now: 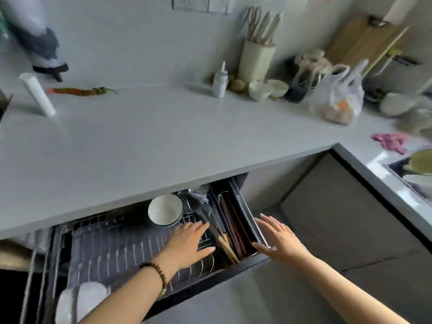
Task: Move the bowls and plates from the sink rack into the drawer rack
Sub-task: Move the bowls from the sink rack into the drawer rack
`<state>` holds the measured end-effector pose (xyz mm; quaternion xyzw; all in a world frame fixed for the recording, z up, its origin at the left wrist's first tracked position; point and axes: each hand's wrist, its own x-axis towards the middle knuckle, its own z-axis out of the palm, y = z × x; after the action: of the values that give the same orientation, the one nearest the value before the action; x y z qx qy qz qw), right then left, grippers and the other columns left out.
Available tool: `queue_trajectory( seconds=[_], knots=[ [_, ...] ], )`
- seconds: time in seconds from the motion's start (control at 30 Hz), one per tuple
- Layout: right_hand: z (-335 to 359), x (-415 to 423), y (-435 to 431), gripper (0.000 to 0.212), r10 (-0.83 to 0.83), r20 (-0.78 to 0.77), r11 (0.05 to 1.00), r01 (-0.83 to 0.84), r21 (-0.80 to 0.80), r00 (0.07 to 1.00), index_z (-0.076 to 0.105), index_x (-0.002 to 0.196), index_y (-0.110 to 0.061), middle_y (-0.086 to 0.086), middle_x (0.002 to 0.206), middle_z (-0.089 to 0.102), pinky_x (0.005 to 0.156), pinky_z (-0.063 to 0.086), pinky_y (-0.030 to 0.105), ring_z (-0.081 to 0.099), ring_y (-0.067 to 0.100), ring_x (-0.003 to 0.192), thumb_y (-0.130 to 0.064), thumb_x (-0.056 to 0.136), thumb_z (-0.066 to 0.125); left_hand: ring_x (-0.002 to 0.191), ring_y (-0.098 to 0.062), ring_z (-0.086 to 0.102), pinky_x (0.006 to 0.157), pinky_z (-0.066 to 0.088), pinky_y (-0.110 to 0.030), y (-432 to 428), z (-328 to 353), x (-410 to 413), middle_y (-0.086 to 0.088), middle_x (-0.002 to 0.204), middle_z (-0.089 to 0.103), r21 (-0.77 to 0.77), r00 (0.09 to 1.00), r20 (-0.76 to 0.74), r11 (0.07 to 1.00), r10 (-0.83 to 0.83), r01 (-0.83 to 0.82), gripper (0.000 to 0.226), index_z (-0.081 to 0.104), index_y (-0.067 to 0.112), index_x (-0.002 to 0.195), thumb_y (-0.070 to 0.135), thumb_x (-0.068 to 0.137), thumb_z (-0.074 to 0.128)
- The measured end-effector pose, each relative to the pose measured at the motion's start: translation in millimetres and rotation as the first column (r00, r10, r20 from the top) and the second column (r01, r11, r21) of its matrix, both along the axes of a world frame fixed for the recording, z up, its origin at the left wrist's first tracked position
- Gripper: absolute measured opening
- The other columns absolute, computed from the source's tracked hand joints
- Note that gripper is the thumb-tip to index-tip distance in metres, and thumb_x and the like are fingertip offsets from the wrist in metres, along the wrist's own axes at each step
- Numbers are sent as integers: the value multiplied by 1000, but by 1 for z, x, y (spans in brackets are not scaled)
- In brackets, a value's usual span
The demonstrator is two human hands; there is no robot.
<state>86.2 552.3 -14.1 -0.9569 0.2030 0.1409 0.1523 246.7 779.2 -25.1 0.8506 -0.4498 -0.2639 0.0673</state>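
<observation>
Fingers point(197, 228) spread and empty: left hand point(187, 244) over drawer rack point(112, 251), right hand point(281, 240) beside it; one bowl point(165, 209) racked, more likely remain.

A bowl point(164, 209) sits in the drawer rack point(117, 249) just beyond the left hand point(189, 242). Chopsticks point(235, 230) lie between it and the right hand point(280, 239). The counter point(163, 141) lies beyond both.
</observation>
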Motion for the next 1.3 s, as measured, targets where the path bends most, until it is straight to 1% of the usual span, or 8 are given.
queue_trajectory(
  seconds=[0.23, 0.4, 0.6, 0.73, 0.87, 1.03, 1.2, 1.3],
  knots=[
    [57, -165, -143, 110, -294, 149, 950, 306, -62, 944, 18, 148, -43, -20, 158, 6, 121, 11, 32, 4, 8, 149, -98, 55, -4, 144, -16, 18, 117, 13, -33, -191, 69, -86, 4, 157, 17, -148, 971, 136, 965, -196, 215, 74, 13, 28, 150, 62, 89, 38],
    [84, -259, -234, 101, -367, 154, 923, 380, -66, 917, 8, 147, -48, -22, 158, -3, 120, 0, 31, -3, 6, 148, -95, 59, -2, 142, -14, 21, 116, 17, -32, -315, 98, -160, 5, 156, 21, -194, 937, 204, 927, -283, 322, 93, 15, 27, 149, 75, 69, 12],
    [99, -330, -325, 110, -466, 170, 874, 481, -63, 868, 10, 149, -45, -16, 161, 1, 122, 4, 38, 1, 10, 149, -97, 54, -9, 142, -13, 23, 116, 19, -31, -439, 101, -231, 5, 155, 23, -138, 880, 226, 881, -418, 453, 82, 16, 26, 149, 73, 82, 25],
    [93, -351, -381, 116, -526, 151, 839, 540, -73, 837, 11, 150, -41, -13, 161, 3, 120, 4, 36, 2, 12, 149, -96, 52, -11, 142, -14, 23, 117, 20, -32, -514, 96, -252, 4, 155, 24, -118, 834, 242, 838, -495, 532, 73, 18, 25, 149, 62, 89, 37],
    [81, -354, -437, 102, -577, 137, 810, 585, -28, 805, 11, 150, -42, -13, 161, 1, 121, 2, 39, 1, 13, 150, -91, 61, -1, 141, -14, 25, 117, 22, -34, -593, 85, -250, 5, 154, 27, -118, 805, 228, 806, -547, 580, 72, 22, 24, 148, 62, 89, 38],
    [62, -339, -510, 99, -655, 101, 754, 657, 21, 749, 11, 151, -40, -13, 161, 3, 122, 6, 38, 4, 12, 149, -89, 65, 6, 142, -14, 24, 116, 23, -36, -693, 64, -232, 5, 155, 24, -96, 787, 168, 784, -594, 613, 71, 21, 24, 148, 60, 89, 40],
    [46, -315, -562, 82, -677, 49, 736, 675, 46, 734, 12, 151, -39, -11, 161, 7, 120, 6, 32, 8, 12, 149, -78, 80, 28, 135, -16, 35, 111, 33, -34, -766, 47, -225, 5, 149, 37, -118, 772, 89, 763, -629, 635, 66, 32, 22, 144, 56, 89, 45],
    [40, -303, -577, 72, -664, 25, 748, 662, 49, 747, 12, 152, -37, -10, 161, 8, 120, 7, 31, 9, 12, 149, -64, 91, 40, 123, -21, 49, 102, 40, -35, -790, 35, -231, 1, 134, 54, -101, 751, 36, 745, -659, 659, 51, 47, 22, 133, 51, 90, 48]
  ],
)
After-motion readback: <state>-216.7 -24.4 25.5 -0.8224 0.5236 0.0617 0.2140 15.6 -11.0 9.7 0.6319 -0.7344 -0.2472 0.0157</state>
